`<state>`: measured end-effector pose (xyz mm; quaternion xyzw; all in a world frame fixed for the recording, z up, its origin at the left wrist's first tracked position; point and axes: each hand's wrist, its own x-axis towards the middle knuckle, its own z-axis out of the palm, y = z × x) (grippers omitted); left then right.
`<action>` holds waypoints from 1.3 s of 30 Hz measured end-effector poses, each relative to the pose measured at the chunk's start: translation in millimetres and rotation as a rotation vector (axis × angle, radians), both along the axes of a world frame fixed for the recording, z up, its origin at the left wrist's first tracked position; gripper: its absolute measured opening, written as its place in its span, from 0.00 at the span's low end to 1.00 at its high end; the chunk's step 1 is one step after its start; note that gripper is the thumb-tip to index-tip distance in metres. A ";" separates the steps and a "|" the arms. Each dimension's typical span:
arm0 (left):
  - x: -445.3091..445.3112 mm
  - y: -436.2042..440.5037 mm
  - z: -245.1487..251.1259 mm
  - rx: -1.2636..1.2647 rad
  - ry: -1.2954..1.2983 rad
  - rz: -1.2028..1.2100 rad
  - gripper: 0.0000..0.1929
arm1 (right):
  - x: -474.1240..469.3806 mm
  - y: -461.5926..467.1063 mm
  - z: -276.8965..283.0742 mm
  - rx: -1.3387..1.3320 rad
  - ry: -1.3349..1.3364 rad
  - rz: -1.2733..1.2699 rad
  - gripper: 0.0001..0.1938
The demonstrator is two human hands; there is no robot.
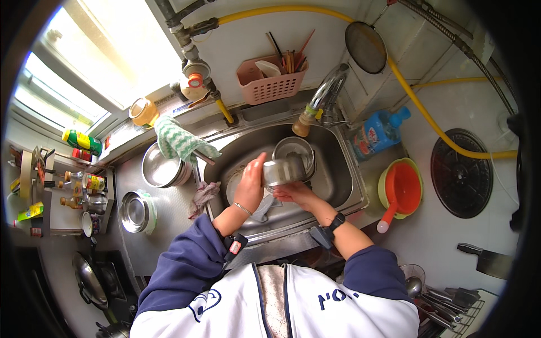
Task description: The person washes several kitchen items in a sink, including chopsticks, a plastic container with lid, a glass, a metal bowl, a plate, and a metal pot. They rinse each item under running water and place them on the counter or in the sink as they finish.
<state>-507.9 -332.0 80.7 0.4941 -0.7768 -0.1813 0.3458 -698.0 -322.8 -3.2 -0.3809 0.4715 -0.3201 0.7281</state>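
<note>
Above the sink basin (334,186) I hold a small stainless steel bowl (285,170), turned so its side wall faces me. My left hand (249,179) presses flat against its left side. From below, my right hand (294,194) supports it with the palm turned up. Just behind, another metal bowl (291,148) rests in the basin, partly covered by the held one. A greyish cloth (264,209) lies between my wrists on the basin floor. Part of a pale round dish (232,186) shows beside my left hand. The chrome faucet (323,95) reaches over the basin's back right.
Stacked metal bowls (158,167), a green-striped towel (181,137) and a pinkish rag (205,196) sit left of the basin. To the right stand a blue detergent bottle (376,133) and a red ladle (401,186) in a green basin (382,190). A pink basket (274,86) holds chopsticks behind.
</note>
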 end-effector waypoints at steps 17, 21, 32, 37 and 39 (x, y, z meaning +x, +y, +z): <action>40.5 36.1 10.8 -0.194 -0.516 -0.302 0.22 | -37.8 45.4 14.3 -0.199 0.550 0.068 0.18; 69.3 62.8 -35.9 0.025 -0.621 -0.274 0.27 | -38.6 61.0 12.0 -0.139 0.493 -0.005 0.17; 242.2 112.6 4.1 0.069 0.313 0.643 0.14 | -3.8 65.3 24.3 -0.011 0.498 -0.022 0.17; 392.4 136.8 7.9 0.144 0.397 1.241 0.18 | 25.6 66.4 25.3 -0.040 0.514 0.042 0.16; 432.7 142.2 3.8 0.292 0.435 1.391 0.21 | 37.3 66.3 23.6 -0.071 0.506 0.066 0.16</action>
